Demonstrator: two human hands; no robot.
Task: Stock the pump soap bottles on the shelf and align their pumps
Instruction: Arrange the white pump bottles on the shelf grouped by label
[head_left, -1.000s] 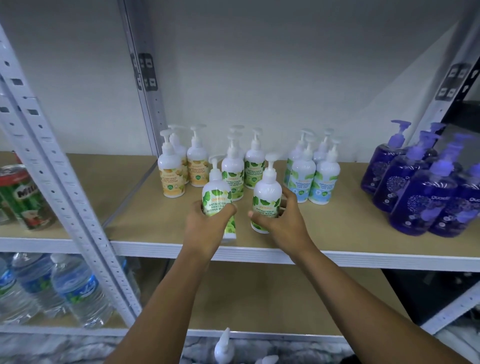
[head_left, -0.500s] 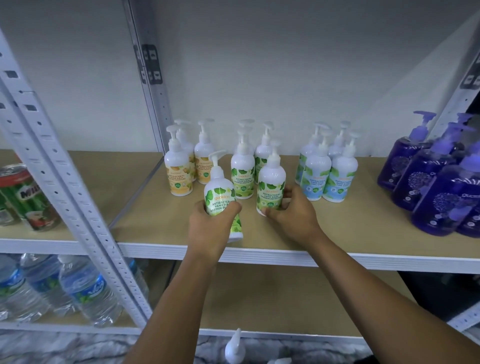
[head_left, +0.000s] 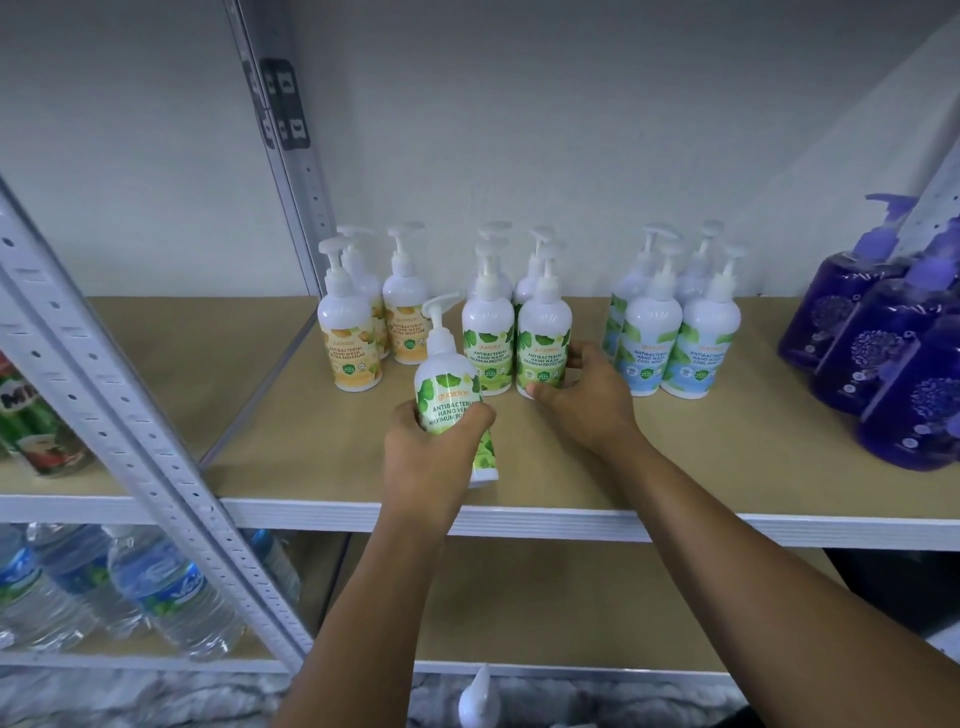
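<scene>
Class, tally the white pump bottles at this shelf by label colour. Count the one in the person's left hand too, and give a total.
Orange-label bottle: 3
Green-label bottle: 5, one of them held in the left hand
Blue-label bottle: 4
Total: 12

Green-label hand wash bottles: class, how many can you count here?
5. The tilted bottle in the left hand; the front-right bottle in the right hand's grip; the front-left bottle beside it; the back-left bottle and back-right bottle behind them, labels mostly hidden. More may be hidden.
</scene>
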